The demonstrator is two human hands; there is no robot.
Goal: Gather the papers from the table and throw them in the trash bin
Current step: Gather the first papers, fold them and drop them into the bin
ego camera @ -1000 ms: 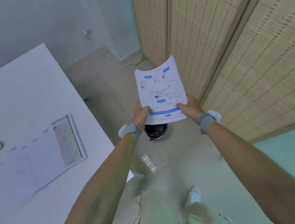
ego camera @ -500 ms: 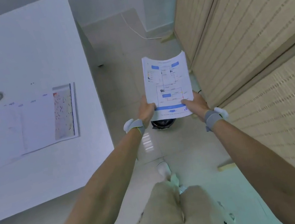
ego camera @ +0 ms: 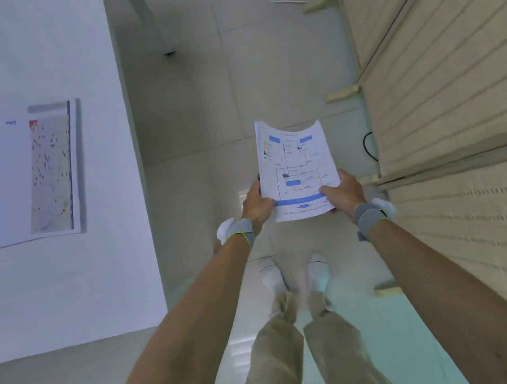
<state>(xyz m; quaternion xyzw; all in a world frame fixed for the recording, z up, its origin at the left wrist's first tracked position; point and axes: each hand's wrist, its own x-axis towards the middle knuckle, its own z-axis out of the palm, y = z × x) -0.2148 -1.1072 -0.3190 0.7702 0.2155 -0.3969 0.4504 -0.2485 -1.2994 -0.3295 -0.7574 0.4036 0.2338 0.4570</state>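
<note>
Left grip [ego camera: 256,203]: pinches the left edge of the white printed diagram sheet [ego camera: 297,167].
Right grip [ego camera: 343,191]: pinches its right edge.
White table [ego camera: 60,293]: carries other printed papers [ego camera: 11,180].

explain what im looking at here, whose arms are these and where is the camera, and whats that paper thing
There is no machine here: these are a person's two bare arms, filmed by one wide-angle camera worn on their head, looking forward and down. That is why you also see their legs and white shoes on the tiled floor.

The left hand and the right hand each pinch a lower corner of a printed sheet with a blue diagram on it, held out in front over the floor. Each wrist wears a grey band.

On the left is a white table. More papers lie flat on it, one with a speckled colour chart. On the right is a woven, tan wall. No trash bin shows in this picture.
</note>
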